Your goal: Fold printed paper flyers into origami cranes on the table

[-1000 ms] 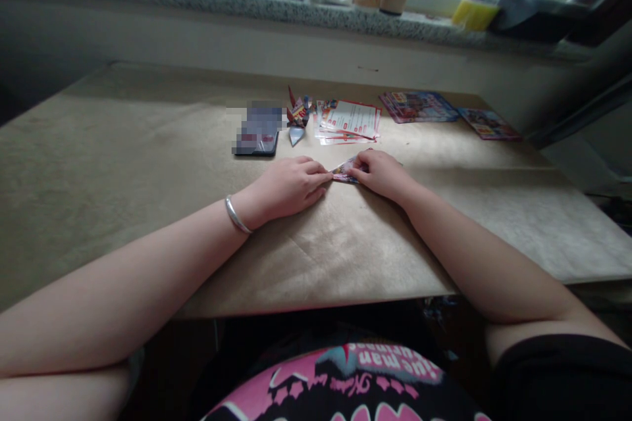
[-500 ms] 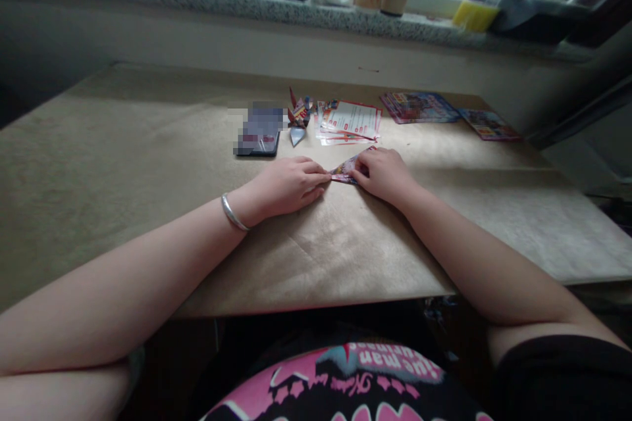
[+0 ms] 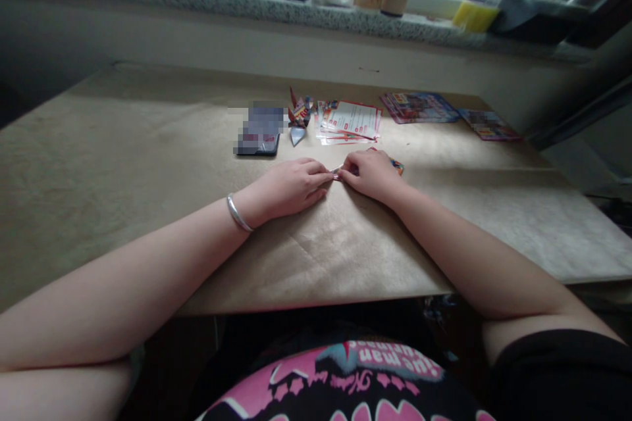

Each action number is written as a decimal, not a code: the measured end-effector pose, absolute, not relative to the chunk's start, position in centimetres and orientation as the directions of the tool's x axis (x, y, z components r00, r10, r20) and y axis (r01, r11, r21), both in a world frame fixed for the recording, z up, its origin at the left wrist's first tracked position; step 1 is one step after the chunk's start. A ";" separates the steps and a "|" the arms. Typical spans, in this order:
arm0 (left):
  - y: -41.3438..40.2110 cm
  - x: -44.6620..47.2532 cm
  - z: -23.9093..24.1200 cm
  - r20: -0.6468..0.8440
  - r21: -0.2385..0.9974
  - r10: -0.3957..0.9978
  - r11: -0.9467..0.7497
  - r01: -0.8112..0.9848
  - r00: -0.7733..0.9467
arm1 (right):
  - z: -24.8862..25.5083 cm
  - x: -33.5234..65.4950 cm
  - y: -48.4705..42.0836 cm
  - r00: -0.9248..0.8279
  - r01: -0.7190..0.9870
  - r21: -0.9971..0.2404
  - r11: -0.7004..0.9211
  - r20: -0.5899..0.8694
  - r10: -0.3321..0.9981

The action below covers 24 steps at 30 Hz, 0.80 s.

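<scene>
A small sheet of colourful printed paper, folded narrow, lies flat on the table, mostly hidden under my right hand. That hand's thumb and fingers are closed on the paper, pressing close to its left tip. From the other side my left hand, with a silver bangle at the wrist, pins the same tip with its fingertips, the fingers held together. The fingertips of both hands nearly meet there. Beyond them stands a folded paper figure with a pointed red part and a silver-grey tip.
Left of the figure lies a phone. Loose printed sheets are piled to its right. Farther right sit a stack of colourful cards and another small stack. Cups, a bottle and a yellow item line the windowsill.
My right hand has slid left along the folded paper toward my left fingertips, so a colourful end now shows at its right. My left hand has hardly moved.
</scene>
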<state>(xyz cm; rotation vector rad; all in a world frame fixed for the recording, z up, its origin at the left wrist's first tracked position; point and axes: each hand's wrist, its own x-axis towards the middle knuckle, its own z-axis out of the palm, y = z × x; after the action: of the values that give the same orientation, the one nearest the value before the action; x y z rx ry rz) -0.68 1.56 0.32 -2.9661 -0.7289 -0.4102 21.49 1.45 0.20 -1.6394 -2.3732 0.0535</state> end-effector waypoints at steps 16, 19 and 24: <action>1.2 -0.8 0.9 0.257 -0.097 0.469 -0.858 0.505 0.845 | 0.4 21.8 1.6 -0.261 0.927 -0.233 0.293 0.160 0.952; 1.1 -0.8 1.0 0.255 -0.110 0.464 -0.857 0.503 0.848 | 0.4 21.8 1.6 -0.261 0.925 -0.241 0.294 0.157 0.952; 1.1 -0.6 1.0 0.250 -0.126 0.479 -0.846 0.518 0.842 | 0.3 21.8 1.8 -0.252 0.924 -0.254 0.286 0.160 0.954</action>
<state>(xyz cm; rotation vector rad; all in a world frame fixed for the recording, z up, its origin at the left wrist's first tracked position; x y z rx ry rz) -0.60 1.10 0.98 -2.8317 -0.7738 -0.3108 21.85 1.75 0.25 -1.7168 -2.2780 0.1565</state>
